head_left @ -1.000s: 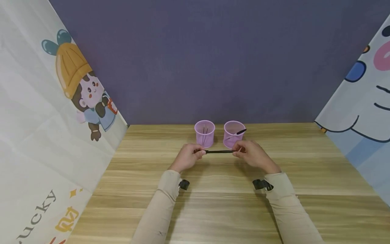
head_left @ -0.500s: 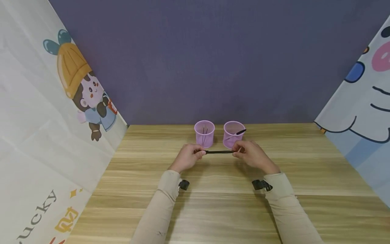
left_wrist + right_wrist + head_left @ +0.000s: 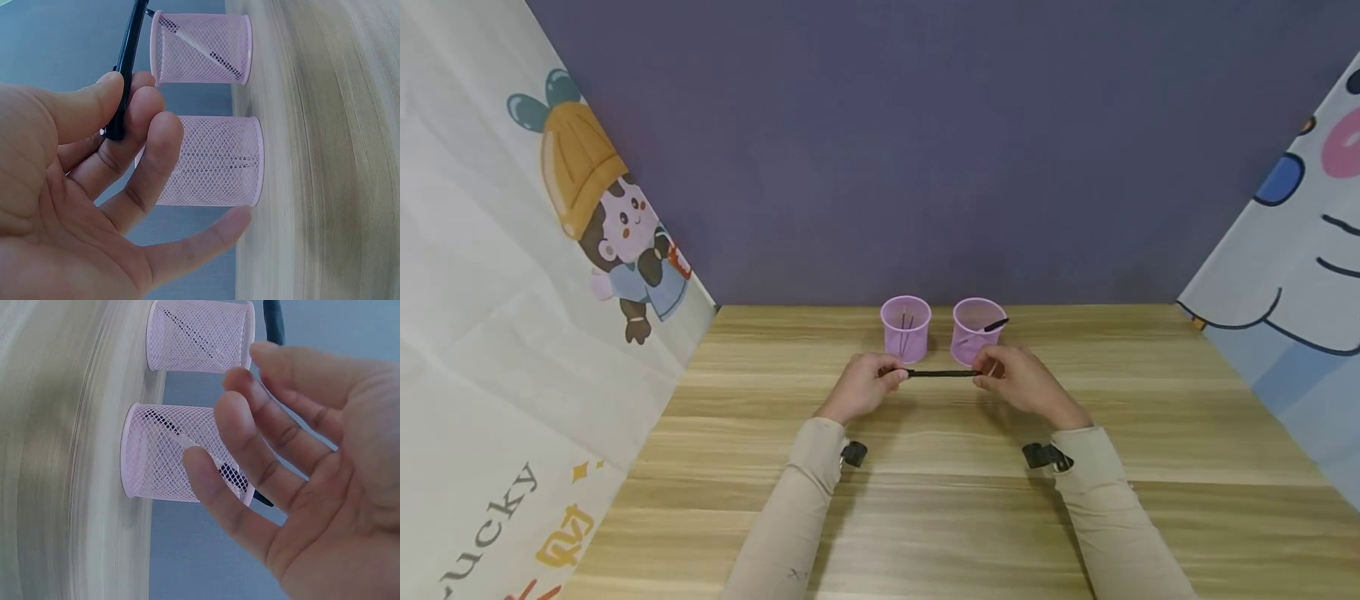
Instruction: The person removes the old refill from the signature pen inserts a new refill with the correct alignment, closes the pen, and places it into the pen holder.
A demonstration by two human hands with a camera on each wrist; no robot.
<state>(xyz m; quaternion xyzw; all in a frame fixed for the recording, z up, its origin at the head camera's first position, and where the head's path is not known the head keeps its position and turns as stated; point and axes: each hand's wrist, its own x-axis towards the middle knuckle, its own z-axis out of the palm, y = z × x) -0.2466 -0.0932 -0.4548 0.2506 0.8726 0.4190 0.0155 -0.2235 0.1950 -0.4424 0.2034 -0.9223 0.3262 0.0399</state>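
Observation:
A slim black pen (image 3: pixel 942 373) is held level above the table, lying crosswise between both hands. My left hand (image 3: pixel 863 385) pinches its left end between thumb and fingers; the blunt pen end shows below the thumb in the left wrist view. At the other end, my right hand (image 3: pixel 1022 382) pinches the pen (image 3: pixel 273 322) with thumb and forefinger, the remaining fingers loosely bent. Just behind the left hand stands a pink mesh pen holder (image 3: pixel 917 343) with thin dark sticks in it. Behind the right hand, a second pink mesh holder (image 3: pixel 964 350) contains a white-and-black pen (image 3: pixel 996 324) leaning out.
The wood-grain table (image 3: pixel 940 517) runs back to a dark purple-grey panel (image 3: pixel 895 150). White printed sheets flank it, one with a cartoon child (image 3: pixel 625 225) on the left, another sheet (image 3: pixel 1262 275) on the right. Both wrists carry black straps.
The view has shifted very slightly. Both hands and the black pen keep practically the same position, and the holders have not moved.

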